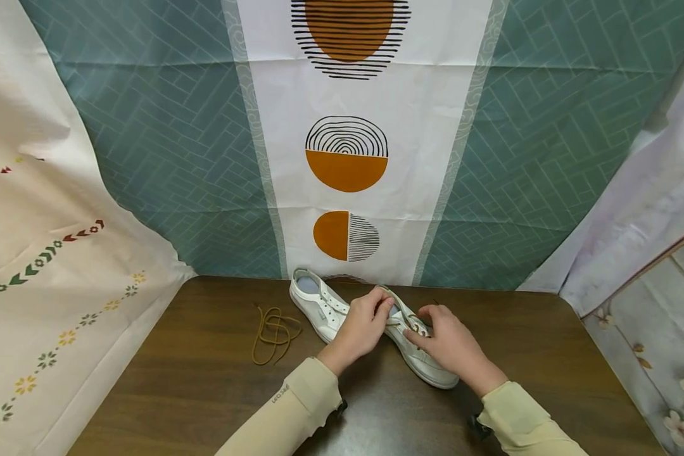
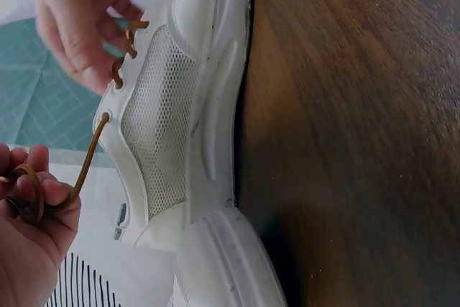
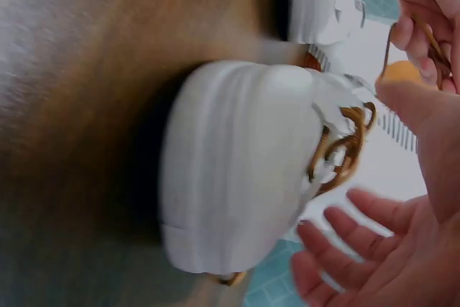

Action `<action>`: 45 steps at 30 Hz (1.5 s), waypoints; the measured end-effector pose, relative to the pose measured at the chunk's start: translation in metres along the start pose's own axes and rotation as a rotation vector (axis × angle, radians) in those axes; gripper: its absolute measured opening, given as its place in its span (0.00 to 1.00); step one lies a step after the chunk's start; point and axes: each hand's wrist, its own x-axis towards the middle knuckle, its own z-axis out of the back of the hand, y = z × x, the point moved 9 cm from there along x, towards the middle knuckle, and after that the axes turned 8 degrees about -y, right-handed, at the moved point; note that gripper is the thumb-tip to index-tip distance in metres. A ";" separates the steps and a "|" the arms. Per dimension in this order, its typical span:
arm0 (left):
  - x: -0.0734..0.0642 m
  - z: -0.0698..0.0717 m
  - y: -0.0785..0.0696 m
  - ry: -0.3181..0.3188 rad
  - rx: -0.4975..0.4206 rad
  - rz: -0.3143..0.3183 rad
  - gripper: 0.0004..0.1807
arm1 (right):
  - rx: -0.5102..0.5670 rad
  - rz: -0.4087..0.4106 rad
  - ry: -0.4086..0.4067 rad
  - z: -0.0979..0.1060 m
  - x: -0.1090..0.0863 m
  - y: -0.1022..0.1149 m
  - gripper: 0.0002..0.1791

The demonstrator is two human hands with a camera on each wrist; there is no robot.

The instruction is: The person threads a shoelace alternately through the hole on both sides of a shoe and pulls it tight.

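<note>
Left hand [image 1: 362, 323]: pinching brown lace [image 2: 90, 152]. Right hand [image 1: 451, 342]: fingers spread, partly hiding laced shoe [image 1: 418, 362]. Second shoe [image 1: 318, 308]: toe hidden by left hand.

Brown wooden table [image 1: 177, 392] with a loose lace [image 1: 276, 324], a white shoe [image 1: 317, 310] and a brown-laced white shoe [image 1: 427, 368].

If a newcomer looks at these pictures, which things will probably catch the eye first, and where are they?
Probably first the orange-and-black circles down the white middle strip of the backdrop. Below, on the brown table, the left hand holds a brown lace threaded into the right-hand white shoe, with the right hand beside it. A loose lace lies left of both shoes.
</note>
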 end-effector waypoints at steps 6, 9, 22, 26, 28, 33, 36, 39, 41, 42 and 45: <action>-0.001 0.001 0.004 -0.030 0.039 -0.002 0.09 | -0.147 -0.122 0.093 -0.019 -0.019 -0.013 0.64; -0.001 0.000 0.006 -0.042 0.050 0.002 0.09 | -0.188 -0.141 0.081 -0.024 -0.027 -0.014 0.61; -0.002 -0.016 0.015 0.077 0.173 0.022 0.10 | -0.259 -0.162 0.033 -0.022 -0.020 -0.027 0.53; -0.001 -0.021 0.016 0.110 0.263 -0.007 0.09 | -0.263 -0.185 0.030 -0.016 -0.015 -0.044 0.53; 0.000 -0.023 0.017 0.114 0.315 -0.029 0.09 | -0.254 -0.194 0.034 -0.012 -0.012 -0.052 0.52; 0.001 -0.031 0.022 0.108 0.400 -0.051 0.07 | -0.225 -0.192 0.048 -0.001 -0.004 -0.072 0.51; 0.004 -0.035 0.025 0.086 0.439 -0.054 0.05 | -0.220 -0.184 0.069 0.005 0.000 -0.084 0.52; 0.008 -0.035 0.029 0.051 0.440 -0.025 0.04 | -0.224 -0.171 0.090 0.010 0.004 -0.095 0.52; 0.010 -0.036 0.030 0.050 0.392 0.000 0.03 | -0.223 -0.162 0.101 0.013 0.006 -0.100 0.52; 0.011 -0.038 0.029 0.061 0.354 0.005 0.03 | -0.223 -0.159 0.104 0.014 0.007 -0.103 0.52; 0.011 -0.050 0.027 0.154 0.227 -0.008 0.05 | -0.215 -0.160 0.112 0.016 0.009 -0.109 0.52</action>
